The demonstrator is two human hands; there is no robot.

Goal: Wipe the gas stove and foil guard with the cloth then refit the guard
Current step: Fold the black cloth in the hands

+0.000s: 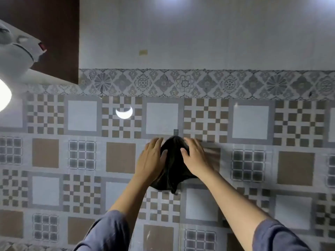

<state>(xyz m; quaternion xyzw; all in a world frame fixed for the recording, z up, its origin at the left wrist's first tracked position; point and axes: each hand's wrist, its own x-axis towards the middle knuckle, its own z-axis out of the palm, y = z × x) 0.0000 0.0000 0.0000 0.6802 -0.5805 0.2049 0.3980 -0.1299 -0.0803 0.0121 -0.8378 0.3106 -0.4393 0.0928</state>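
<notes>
The left hand (151, 156) and right hand (195, 156) reach up with forearms raised, fingers spread and curled onto either side of the dark cloth (172, 171), which hangs from a small hook (176, 132) on the patterned tiled wall (81, 154).

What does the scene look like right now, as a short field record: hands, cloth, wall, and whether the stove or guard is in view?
left hand: on the left side of the dark cloth
right hand: on the cloth's right side
cloth: hanging against the tiled wall, just below a small hook
grip: cannot tell whether fingers are closed on it
stove, foil guard: not in view
other: white appliance at upper left
</notes>
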